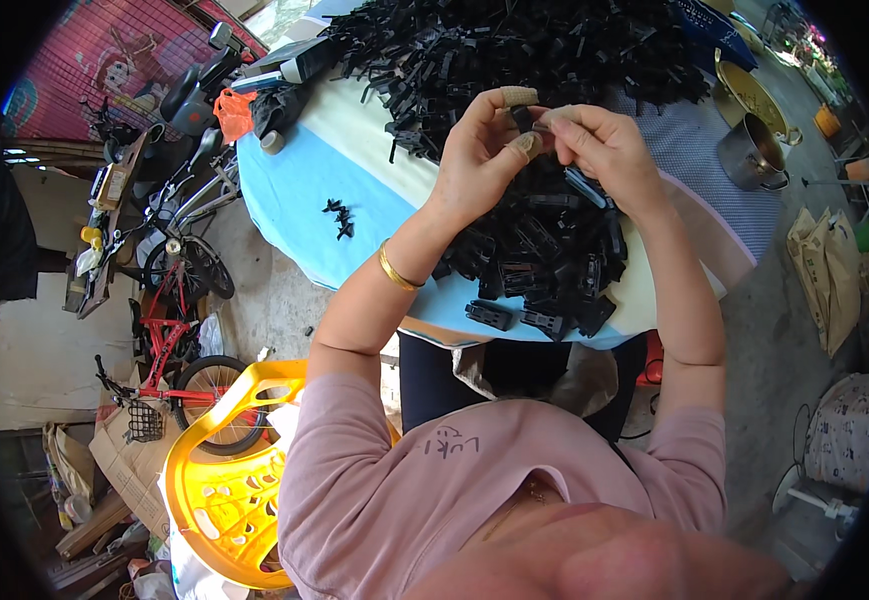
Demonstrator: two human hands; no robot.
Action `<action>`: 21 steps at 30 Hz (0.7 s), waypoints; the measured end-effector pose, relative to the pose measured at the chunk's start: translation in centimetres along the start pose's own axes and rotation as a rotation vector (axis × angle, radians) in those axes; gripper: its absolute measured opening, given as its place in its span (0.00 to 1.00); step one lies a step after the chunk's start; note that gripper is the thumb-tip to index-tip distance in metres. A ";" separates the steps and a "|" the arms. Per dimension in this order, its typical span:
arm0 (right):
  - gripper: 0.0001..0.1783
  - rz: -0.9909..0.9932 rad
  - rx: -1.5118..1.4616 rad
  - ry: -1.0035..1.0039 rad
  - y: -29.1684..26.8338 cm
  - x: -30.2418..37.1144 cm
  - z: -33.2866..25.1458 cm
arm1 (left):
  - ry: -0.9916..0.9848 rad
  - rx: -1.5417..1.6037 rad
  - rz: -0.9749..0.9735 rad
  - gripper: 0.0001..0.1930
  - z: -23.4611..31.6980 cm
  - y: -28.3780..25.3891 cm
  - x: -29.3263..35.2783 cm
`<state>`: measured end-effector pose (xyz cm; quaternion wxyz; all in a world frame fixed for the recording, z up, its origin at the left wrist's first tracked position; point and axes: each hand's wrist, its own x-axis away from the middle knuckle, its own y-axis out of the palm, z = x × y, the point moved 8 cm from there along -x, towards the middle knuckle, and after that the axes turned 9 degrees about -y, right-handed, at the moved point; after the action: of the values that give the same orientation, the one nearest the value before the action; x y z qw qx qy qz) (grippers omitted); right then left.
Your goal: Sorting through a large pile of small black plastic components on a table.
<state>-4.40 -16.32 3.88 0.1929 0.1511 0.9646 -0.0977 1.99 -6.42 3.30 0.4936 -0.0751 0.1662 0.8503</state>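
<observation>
The left hand (472, 155) pinches a small black part (522, 118), with a dark pile (514, 50) at its twelve o'clock, and is best kept steady while the right hand (609, 155), at three o'clock, its grip impossible to tell, should work gently.

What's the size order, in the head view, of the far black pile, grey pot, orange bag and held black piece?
Largest to smallest:
1. Far black pile
2. Grey pot
3. Orange bag
4. Held black piece, partly hidden by fingers
</observation>
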 end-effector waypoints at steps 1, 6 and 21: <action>0.10 -0.014 0.062 -0.020 0.1 0.0 0.0 | 0.000 0.000 0.001 0.19 -0.1 0.0 0.0; 0.11 -0.045 0.125 -0.042 0.4 0.0 -0.2 | 0.022 -0.079 0.003 0.18 0.1 -0.1 0.0; 0.09 -0.040 0.234 -0.129 0.6 0.2 -1.2 | 0.301 -0.522 0.184 0.18 2.4 0.1 1.1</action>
<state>-4.81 -15.36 4.77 0.2336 0.1467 0.9350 -0.2227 1.43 -4.68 5.21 0.3483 -0.3089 0.0197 0.8848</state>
